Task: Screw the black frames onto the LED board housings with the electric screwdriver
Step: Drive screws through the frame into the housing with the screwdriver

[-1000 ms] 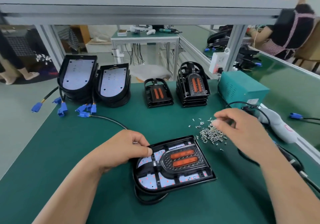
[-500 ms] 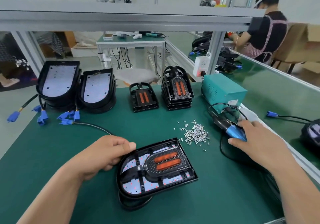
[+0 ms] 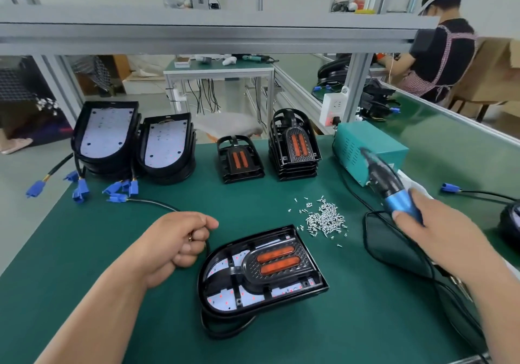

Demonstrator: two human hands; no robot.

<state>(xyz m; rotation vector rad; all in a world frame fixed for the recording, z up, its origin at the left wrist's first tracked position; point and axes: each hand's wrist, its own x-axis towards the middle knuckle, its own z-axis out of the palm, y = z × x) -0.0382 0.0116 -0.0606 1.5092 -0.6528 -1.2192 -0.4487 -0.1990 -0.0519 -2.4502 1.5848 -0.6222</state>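
An LED board housing (image 3: 204, 282) lies on the green mat in front of me, with a black frame (image 3: 277, 262) with two orange lenses sitting in it. My left hand (image 3: 177, 244) is a loose fist resting just left of the housing, not touching it. To the right, my right hand (image 3: 441, 233) grips the blue handle of the electric screwdriver (image 3: 391, 188), lifted off the table with its black tip pointing up and away. A pile of small silver screws (image 3: 326, 220) lies between the housing and the screwdriver.
Two stacks of bare housings (image 3: 108, 136) (image 3: 166, 144) with blue connectors (image 3: 81, 189) stand at the back left. Two stacks of black frames (image 3: 239, 158) (image 3: 294, 144) stand at the back centre. A green power box (image 3: 371, 150) sits back right. A person (image 3: 441, 54) works at the neighbouring bench.
My right hand left the screw pile, took hold of the screwdriver and raised it. My left hand came off the housing and curled into a fist beside it.
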